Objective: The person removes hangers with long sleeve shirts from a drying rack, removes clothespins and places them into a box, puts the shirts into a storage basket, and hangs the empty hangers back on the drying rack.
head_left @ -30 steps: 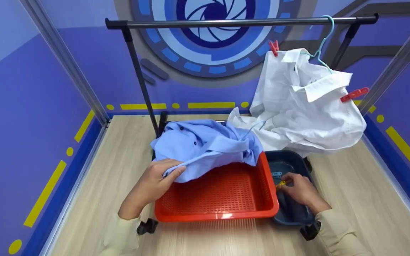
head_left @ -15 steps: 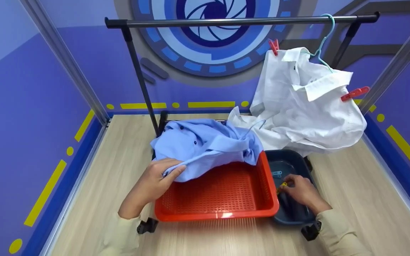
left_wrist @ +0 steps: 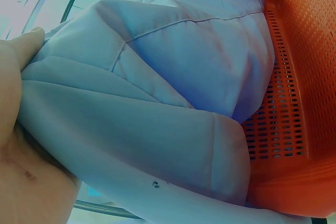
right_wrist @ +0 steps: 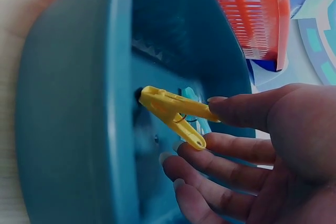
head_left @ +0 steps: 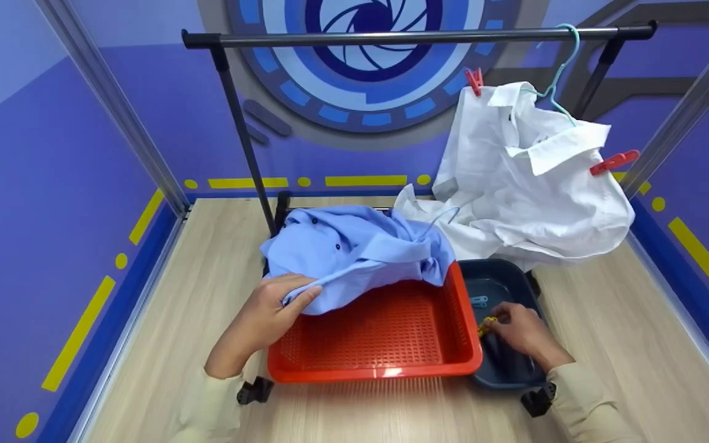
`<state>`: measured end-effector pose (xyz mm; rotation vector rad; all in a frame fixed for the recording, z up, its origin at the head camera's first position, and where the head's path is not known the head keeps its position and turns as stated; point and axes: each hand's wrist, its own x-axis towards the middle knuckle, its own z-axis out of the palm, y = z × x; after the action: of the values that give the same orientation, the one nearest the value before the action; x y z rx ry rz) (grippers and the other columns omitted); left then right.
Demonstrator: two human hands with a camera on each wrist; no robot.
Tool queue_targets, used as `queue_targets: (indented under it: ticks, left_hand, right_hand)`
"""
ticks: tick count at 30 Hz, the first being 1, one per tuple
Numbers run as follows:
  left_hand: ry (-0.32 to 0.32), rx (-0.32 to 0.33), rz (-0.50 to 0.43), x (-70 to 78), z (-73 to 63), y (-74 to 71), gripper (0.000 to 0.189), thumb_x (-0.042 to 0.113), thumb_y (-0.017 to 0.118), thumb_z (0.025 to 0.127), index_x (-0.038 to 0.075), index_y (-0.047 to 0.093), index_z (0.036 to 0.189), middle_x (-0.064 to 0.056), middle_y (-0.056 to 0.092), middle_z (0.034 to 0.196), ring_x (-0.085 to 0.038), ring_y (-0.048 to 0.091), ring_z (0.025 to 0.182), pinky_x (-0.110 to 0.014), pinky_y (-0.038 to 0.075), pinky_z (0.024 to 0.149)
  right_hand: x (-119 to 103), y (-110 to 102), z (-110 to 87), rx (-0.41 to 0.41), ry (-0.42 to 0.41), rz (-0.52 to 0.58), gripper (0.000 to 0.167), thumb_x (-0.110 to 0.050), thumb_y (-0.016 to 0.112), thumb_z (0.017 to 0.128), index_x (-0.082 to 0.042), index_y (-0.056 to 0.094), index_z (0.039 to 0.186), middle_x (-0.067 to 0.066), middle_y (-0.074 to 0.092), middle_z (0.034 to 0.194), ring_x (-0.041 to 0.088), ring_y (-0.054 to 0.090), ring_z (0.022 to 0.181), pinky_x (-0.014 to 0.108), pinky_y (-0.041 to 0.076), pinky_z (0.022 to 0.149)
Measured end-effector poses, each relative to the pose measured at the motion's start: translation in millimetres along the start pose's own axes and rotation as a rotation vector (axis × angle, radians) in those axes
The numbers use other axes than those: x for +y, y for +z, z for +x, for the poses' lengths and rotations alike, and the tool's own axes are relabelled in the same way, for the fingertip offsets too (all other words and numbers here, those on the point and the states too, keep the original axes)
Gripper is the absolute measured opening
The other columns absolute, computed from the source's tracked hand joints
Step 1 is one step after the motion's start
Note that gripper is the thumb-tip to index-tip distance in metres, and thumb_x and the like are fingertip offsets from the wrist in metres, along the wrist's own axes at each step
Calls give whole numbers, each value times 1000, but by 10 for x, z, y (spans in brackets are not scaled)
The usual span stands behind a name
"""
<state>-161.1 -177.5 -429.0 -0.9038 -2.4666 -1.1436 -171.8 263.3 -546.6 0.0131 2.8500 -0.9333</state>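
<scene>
My left hand point(head_left: 274, 307) grips the near left edge of a light blue shirt point(head_left: 354, 246), which lies bunched over the back of a red perforated basket point(head_left: 379, 373). In the left wrist view the shirt point(left_wrist: 157, 87) drapes from the thumb and fingers towards the basket wall. Inside a dark blue tray point(head_left: 514, 271), my right hand point(head_left: 520, 329) pinches a yellow clothespin point(head_left: 487, 325) between thumb and fingers. The right wrist view shows that clothespin point(right_wrist: 170, 111) with its two legs spread apart. A light blue clothespin point(head_left: 479, 301) lies in the tray just beyond the hand.
A black clothes rack point(head_left: 354, 39) stands behind the basket. From its right side hangs a white shirt point(head_left: 527, 184) on a teal hanger point(head_left: 560, 67), with a red clothespin point(head_left: 474, 82) at each shoulder. A light blue hanger hook point(head_left: 447, 216) pokes out of the blue shirt.
The yellow clothespin has turned slightly in my right hand's fingers, and that hand has shifted a little. The left hand and blue shirt have stayed in place.
</scene>
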Motion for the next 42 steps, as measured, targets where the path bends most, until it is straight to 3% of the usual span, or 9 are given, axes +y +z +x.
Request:
queue_targets:
  ticks: [10, 20, 26, 33, 42]
  left_hand:
    - [-15, -13, -5, 3, -4, 0, 16, 18, 64, 93, 11, 74, 104, 0, 74, 98, -12, 66, 90, -32, 56, 80]
    - [-22, -16, -11, -6, -20, 4, 17, 19, 64, 93, 12, 74, 105, 1, 74, 100, -11, 66, 90, -32, 56, 81]
    - [-15, -6, -14, -12, -25, 6, 17, 17, 64, 92, 12, 74, 105, 1, 74, 99, -11, 66, 90, -32, 56, 80]
    - [-37, -14, -14, 5, -24, -4, 18, 19, 64, 93, 12, 74, 105, 1, 74, 101, -12, 67, 93, -34, 56, 82]
    - [-52, -23, -17, 11, -28, -4, 18, 20, 63, 93, 12, 74, 105, 1, 73, 101, -11, 66, 92, -33, 56, 82]
  right_hand:
    - [31, -4, -15, -11, 27, -8, 25, -15, 67, 87, 3, 66, 103, 20, 71, 98, 26, 66, 85, 46, 53, 78]
    - [55, -14, -19, -1, 22, -18, 25, -22, 65, 90, 2, 67, 99, 15, 71, 92, 19, 61, 76, 34, 50, 67]
    - [65, -30, -40, -56, 81, 25, 32, -27, 63, 92, 4, 65, 102, 10, 67, 78, 14, 59, 59, 29, 48, 54]
    - [47, -34, -58, -91, 136, 30, 33, -35, 59, 95, -3, 67, 90, 6, 64, 68, 14, 57, 54, 27, 45, 50]
    - [56, -30, -43, -76, 125, 37, 33, -31, 57, 96, -2, 66, 82, 3, 62, 61, 13, 54, 51, 27, 43, 49]
